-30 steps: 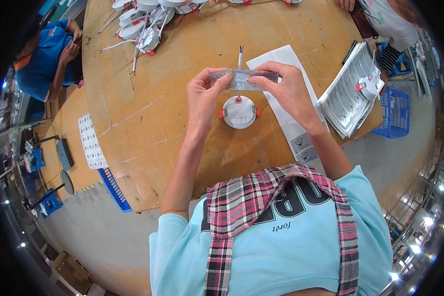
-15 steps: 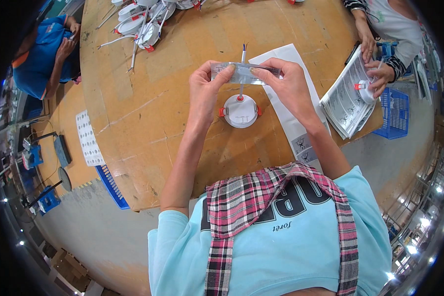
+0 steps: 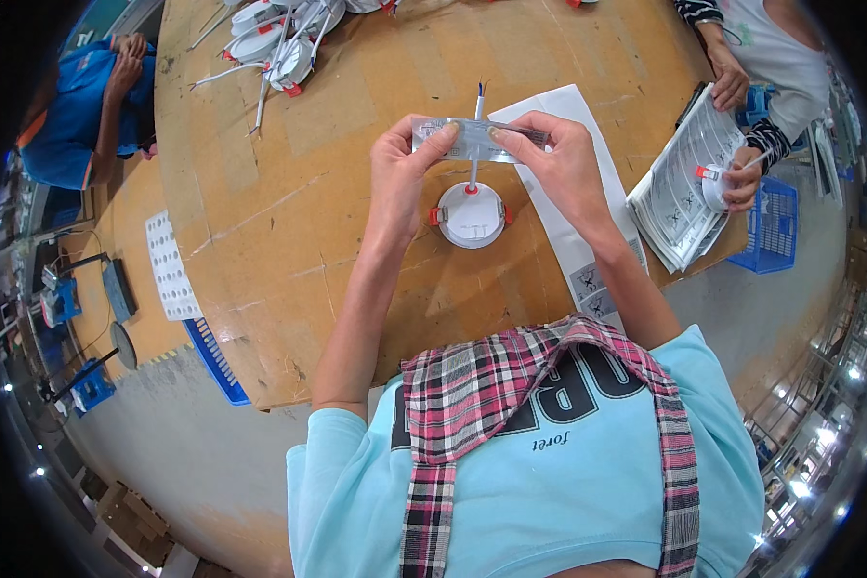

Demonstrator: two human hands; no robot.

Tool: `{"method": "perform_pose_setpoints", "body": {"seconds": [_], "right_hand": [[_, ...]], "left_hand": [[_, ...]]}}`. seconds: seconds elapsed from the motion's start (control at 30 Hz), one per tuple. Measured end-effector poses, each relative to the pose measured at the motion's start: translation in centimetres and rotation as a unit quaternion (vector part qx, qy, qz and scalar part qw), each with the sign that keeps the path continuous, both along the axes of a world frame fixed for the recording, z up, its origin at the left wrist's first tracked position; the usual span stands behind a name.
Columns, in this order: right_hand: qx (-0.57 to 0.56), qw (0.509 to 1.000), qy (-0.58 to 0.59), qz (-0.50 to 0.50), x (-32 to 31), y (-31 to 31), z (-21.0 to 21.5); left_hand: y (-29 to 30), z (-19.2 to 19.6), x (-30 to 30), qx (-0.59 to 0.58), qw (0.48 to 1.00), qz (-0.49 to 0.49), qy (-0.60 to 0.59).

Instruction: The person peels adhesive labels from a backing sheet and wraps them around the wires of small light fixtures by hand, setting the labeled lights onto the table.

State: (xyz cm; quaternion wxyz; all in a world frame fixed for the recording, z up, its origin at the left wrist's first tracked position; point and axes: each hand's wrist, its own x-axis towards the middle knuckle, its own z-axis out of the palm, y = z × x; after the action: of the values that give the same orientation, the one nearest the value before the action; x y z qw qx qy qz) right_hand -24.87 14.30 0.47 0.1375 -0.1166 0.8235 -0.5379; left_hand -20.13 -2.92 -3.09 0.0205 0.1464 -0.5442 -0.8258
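Note:
A silver-grey printed label strip (image 3: 474, 143) is stretched between my two hands, lying across the white cable (image 3: 479, 104) of a downlight. My left hand (image 3: 397, 169) pinches the strip's left part, thumb on top. My right hand (image 3: 566, 166) pinches the right part the same way. Below the strip, the round white downlight (image 3: 472, 220) lies on the table with a red-ended clip on either side. Its cable runs up from it past the strip, with bare coloured wire ends showing. Under my right forearm lies a white label sheet (image 3: 570, 207) with grey printed labels near its lower end.
Several white downlights (image 3: 287, 65) with cables are heaped at the far left of the table (image 3: 289, 212). At right, a co-worker's hand (image 3: 740, 183) holds another downlight over stacked printed bags (image 3: 682, 193). A blue basket (image 3: 771, 226) stands beyond. A dotted white sheet (image 3: 170, 270) overhangs the left edge.
My hands keep their pinch, and the strip has tilted slightly. At right, the co-worker's upper hand has lifted off the bag stack. The person in blue at left has shifted.

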Motion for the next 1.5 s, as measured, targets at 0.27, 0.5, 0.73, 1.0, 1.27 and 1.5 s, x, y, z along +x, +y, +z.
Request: {"method": "perform_pose_setpoints", "body": {"seconds": [0.27,0.5,0.73,1.0,1.27,1.5], "right_hand": [[-0.012,1.000,0.001,-0.003,0.0,0.1,-0.3],[-0.012,1.000,-0.001,0.002,0.0,0.2,-0.7],[-0.011,0.999,-0.007,0.034,-0.4,1.1,-1.0],[0.061,0.987,0.079,0.127,-2.0,0.5,0.3],[0.016,0.996,0.044,0.080,-1.2,1.0,0.0],[-0.052,0.998,-0.017,-0.029,-0.4,0.8,-0.7]], "left_hand": [[0.2,-0.2,0.0,0.005,1.000,-0.001,0.003],[-0.4,-0.6,0.1,0.017,0.999,-0.038,-0.013],[0.0,0.0,0.2,0.045,0.998,-0.039,-0.017],[0.7,-0.2,0.1,0.043,0.996,-0.075,-0.008],[-1.0,-0.7,-0.6,-0.093,0.992,0.085,0.006],[2.4,-0.4,2.0,-0.076,0.995,0.060,0.030]]}}
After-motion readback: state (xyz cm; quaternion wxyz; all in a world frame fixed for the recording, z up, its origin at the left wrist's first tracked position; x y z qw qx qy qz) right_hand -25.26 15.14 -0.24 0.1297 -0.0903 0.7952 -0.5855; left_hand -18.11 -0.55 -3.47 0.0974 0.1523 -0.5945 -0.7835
